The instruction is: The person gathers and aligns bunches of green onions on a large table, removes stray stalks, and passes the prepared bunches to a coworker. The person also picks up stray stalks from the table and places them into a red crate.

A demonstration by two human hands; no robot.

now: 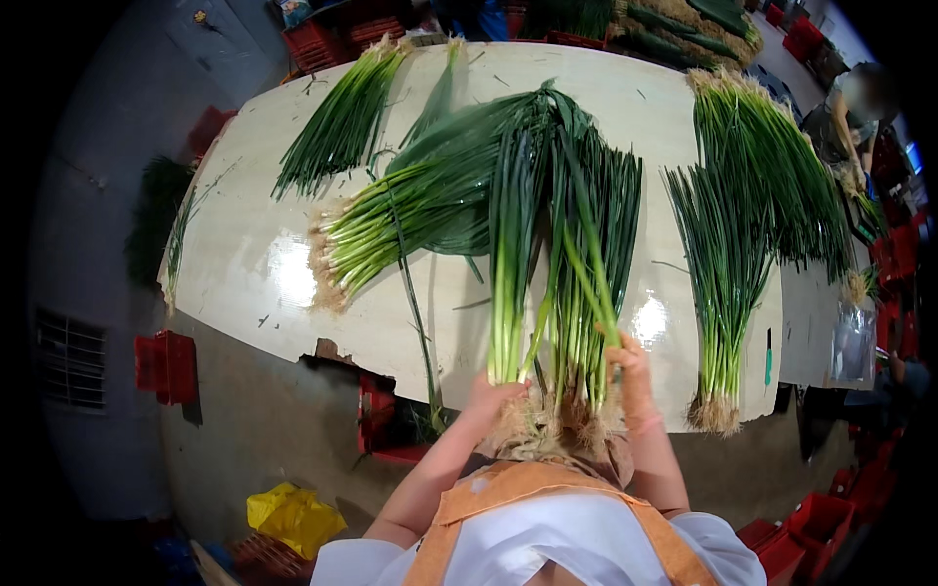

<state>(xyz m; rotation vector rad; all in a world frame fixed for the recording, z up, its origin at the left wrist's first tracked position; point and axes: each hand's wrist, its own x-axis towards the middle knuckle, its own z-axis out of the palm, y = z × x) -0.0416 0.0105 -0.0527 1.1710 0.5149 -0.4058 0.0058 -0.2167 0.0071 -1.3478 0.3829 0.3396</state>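
Note:
My left hand grips the white lower ends of a bunch of spring onions at the near edge of the table. My right hand is closed around a few green onion stalks, to the right of that bunch. Between and under my hands lie more spring onions with their roots towards me. A larger bundle lies across the table's middle, roots to the left, with a long leaf strand across it. The fingertips of both hands are partly hidden.
More spring onions lie at the back left and right of the pale table, whose near edge is broken. A green-handled knife lies at the right. Red crates and a yellow bag stand below. Another person works at far right.

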